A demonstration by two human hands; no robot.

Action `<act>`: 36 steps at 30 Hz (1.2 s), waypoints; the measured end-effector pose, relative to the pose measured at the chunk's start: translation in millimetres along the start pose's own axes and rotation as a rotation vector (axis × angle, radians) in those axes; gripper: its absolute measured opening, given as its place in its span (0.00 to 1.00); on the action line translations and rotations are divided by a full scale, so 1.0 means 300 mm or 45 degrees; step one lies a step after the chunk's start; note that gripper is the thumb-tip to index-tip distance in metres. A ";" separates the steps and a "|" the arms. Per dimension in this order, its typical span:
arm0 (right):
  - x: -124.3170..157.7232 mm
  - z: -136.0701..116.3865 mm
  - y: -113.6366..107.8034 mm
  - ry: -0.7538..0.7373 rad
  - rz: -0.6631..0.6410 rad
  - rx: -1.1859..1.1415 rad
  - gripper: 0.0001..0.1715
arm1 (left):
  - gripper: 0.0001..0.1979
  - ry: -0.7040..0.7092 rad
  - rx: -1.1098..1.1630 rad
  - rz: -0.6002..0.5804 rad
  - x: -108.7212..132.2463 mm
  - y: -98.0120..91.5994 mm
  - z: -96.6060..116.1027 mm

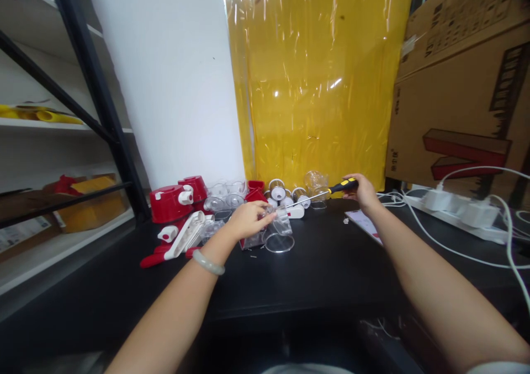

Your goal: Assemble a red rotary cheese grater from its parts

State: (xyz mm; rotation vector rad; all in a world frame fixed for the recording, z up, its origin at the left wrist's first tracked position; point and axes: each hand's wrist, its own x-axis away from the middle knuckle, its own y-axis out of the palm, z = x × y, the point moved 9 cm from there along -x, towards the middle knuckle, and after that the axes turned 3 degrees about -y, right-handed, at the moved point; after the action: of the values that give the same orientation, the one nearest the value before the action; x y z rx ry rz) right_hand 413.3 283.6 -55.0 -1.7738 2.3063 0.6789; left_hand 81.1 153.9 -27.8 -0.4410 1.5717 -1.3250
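Note:
My left hand (247, 219) is closed on a clear plastic cup (276, 234) lying on its side on the black table (323, 263), its open mouth toward me. My right hand (362, 191) grips a screwdriver with a black and yellow handle (343, 186). Its metal shaft runs left and its tip meets the clear cup near my left fingers. A pale bangle sits on my left wrist.
Red and white plastic lids and parts (178, 208) and several clear cups (226, 197) lie at the back left. Small round metal-and-white parts (285, 193) stand by the yellow plastic sheet (314, 81). A white power strip with cables (455, 211) and cardboard boxes (464, 98) are at right; shelves (49, 142) at left.

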 end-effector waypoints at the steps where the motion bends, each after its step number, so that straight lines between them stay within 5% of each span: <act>1: 0.000 0.000 0.002 0.005 -0.004 -0.022 0.12 | 0.27 0.001 -0.003 -0.001 0.000 0.000 0.000; 8: 0.003 -0.008 -0.001 -0.079 0.035 0.020 0.09 | 0.25 -0.015 0.023 0.011 0.000 0.006 -0.007; 17: 0.001 -0.001 -0.015 -0.203 0.104 0.083 0.27 | 0.25 0.038 0.180 -0.023 -0.009 0.023 -0.005; 26: 0.004 -0.005 -0.019 -0.179 0.149 0.026 0.11 | 0.29 0.054 0.146 -0.022 -0.005 0.024 -0.012; 36: -0.007 0.026 -0.020 -0.135 0.161 0.029 0.13 | 0.29 0.043 0.094 -0.021 0.002 0.013 0.005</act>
State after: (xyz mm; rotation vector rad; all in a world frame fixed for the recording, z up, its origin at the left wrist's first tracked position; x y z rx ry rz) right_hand 418.3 287.8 -62.7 -1.5531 2.3604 0.7444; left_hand 83.4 153.8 -31.5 -0.3883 1.5446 -1.4051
